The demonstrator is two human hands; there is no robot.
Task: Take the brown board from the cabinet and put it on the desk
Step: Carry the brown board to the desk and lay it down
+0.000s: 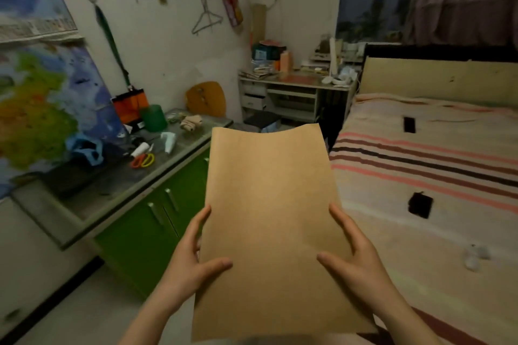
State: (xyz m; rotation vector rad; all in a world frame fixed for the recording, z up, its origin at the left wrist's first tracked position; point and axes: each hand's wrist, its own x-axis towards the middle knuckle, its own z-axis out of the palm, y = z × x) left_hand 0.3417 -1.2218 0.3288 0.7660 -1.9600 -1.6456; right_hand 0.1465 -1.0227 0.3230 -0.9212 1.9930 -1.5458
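The brown board point(269, 218) is held in the air in front of the person, between the two hands, with its long side pointing away toward the far wall. The left hand point(190, 258) takes the left edge and the right hand point(356, 255) takes the right edge; each grip is closed on the board, with the thumb lying on the top face and the fingers along the edge or under it. Both hands sit in the near half, so the far half reaches out past them with no support.

The board looks thin and light. Its far edge shows a soft curve, so it probably bends a little and is not fully stiff. The surface seems smooth, so it may slip if the thumbs press weakly. Holding it at both long edges, as now, seems a good way to keep it level.

To the left, lower than the board, stands the green cabinet point(157, 221) with a cluttered top. To the right is the bed point(437, 165). Far ahead, against the wall, is the desk point(297, 84); its tabletop carries many small things, well apart from the board.
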